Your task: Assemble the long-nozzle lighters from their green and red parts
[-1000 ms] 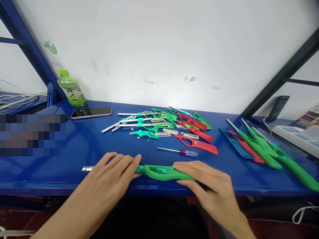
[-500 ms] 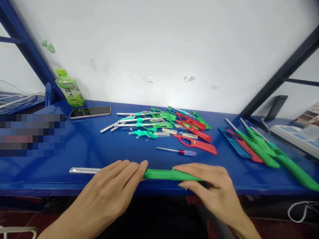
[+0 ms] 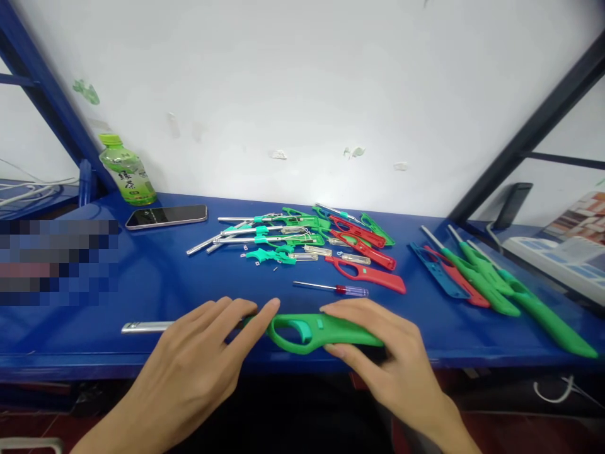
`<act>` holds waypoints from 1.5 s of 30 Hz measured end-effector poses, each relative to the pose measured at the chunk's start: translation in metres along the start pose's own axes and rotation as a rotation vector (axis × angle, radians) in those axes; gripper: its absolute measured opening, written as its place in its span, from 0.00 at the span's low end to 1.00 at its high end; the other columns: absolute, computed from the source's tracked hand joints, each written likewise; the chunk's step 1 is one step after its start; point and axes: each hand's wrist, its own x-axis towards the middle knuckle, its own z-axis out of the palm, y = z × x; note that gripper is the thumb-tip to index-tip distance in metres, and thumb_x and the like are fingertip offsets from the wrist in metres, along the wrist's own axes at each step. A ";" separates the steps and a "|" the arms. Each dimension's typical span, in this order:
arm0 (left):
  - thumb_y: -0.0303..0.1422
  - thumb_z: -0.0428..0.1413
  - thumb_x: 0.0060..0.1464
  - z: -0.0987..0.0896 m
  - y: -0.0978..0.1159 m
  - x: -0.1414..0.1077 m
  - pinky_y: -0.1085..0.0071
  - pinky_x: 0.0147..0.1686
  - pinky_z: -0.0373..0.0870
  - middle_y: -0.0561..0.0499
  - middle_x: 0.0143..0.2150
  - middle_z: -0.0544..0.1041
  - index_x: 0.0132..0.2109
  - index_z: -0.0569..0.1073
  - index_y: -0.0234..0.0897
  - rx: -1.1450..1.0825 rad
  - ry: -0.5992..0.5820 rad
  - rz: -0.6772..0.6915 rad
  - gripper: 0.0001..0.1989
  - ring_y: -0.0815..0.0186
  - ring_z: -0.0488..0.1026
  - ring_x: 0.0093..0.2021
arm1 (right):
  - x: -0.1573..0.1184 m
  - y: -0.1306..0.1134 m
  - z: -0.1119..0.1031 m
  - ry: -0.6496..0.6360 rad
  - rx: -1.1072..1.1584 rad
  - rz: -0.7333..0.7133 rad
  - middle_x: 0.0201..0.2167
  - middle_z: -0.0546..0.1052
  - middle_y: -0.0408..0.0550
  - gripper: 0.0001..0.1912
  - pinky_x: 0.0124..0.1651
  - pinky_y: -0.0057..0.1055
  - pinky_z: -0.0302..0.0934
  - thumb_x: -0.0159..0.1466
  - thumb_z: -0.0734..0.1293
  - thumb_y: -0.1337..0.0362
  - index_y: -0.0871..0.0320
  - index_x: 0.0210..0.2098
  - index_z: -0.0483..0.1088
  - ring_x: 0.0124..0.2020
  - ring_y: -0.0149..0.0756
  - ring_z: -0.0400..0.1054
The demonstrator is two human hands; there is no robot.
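A green long-nosed lighter lies sideways across my two hands at the table's front edge, its metal tube pointing left. My left hand is closed round the joint between tube and handle, hiding that part. The handle's rear is gripped by my right hand, thumb below and fingers above. Between the hands show the trigger ring and its teal trigger. Just behind lies a screwdriver with a clear purple and red handle. A red handle shell rests beyond it.
Lighter parts, including metal tubes, teal pieces, clear fuel tanks and red shells, are heaped mid-table. Green lighters and a blue shell lie right. A phone and bottle stand back left.
The lighter has been rolled in my hands, so its flat side with the trigger ring now faces me instead of its narrow edge. Both hands still hold it.
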 end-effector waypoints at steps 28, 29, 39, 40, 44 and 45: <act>0.25 0.50 0.74 0.004 0.004 0.005 0.61 0.37 0.77 0.47 0.43 0.84 0.59 0.74 0.36 -0.226 -0.030 -0.067 0.13 0.58 0.80 0.37 | -0.001 0.003 0.007 -0.075 -0.115 -0.126 0.52 0.87 0.43 0.12 0.57 0.30 0.72 0.76 0.70 0.66 0.51 0.58 0.78 0.51 0.35 0.82; 0.25 0.50 0.74 0.007 0.002 0.003 0.60 0.38 0.78 0.46 0.45 0.84 0.61 0.73 0.36 -0.216 -0.051 -0.086 0.14 0.57 0.81 0.39 | 0.000 0.002 0.007 -0.071 -0.129 -0.102 0.54 0.86 0.43 0.13 0.59 0.31 0.71 0.75 0.71 0.65 0.50 0.58 0.78 0.53 0.36 0.82; 0.38 0.53 0.75 0.009 -0.009 -0.010 0.51 0.54 0.75 0.45 0.55 0.83 0.65 0.77 0.43 -0.225 -0.148 -0.292 0.17 0.50 0.80 0.51 | 0.009 0.026 -0.025 0.146 -0.323 0.136 0.47 0.81 0.45 0.11 0.45 0.33 0.73 0.76 0.68 0.62 0.48 0.55 0.79 0.35 0.35 0.77; 0.39 0.53 0.75 0.007 -0.009 -0.009 0.51 0.54 0.74 0.45 0.56 0.83 0.65 0.77 0.43 -0.216 -0.148 -0.298 0.18 0.50 0.80 0.51 | 0.011 0.030 -0.027 0.111 -0.324 0.162 0.47 0.81 0.46 0.12 0.41 0.33 0.73 0.76 0.69 0.61 0.48 0.57 0.78 0.33 0.35 0.76; 0.42 0.49 0.75 0.005 -0.008 0.007 0.50 0.52 0.75 0.43 0.55 0.83 0.64 0.77 0.42 -0.137 -0.138 -0.302 0.20 0.48 0.80 0.50 | 0.016 0.038 -0.025 -0.066 -0.390 0.249 0.52 0.80 0.47 0.15 0.39 0.35 0.72 0.75 0.70 0.59 0.46 0.59 0.78 0.33 0.37 0.76; 0.41 0.48 0.76 0.006 -0.008 0.016 0.51 0.50 0.75 0.42 0.54 0.84 0.63 0.78 0.41 -0.098 -0.163 -0.308 0.21 0.48 0.81 0.50 | 0.017 0.039 -0.023 -0.096 -0.412 0.260 0.53 0.80 0.46 0.13 0.41 0.36 0.72 0.75 0.70 0.58 0.46 0.57 0.79 0.36 0.39 0.78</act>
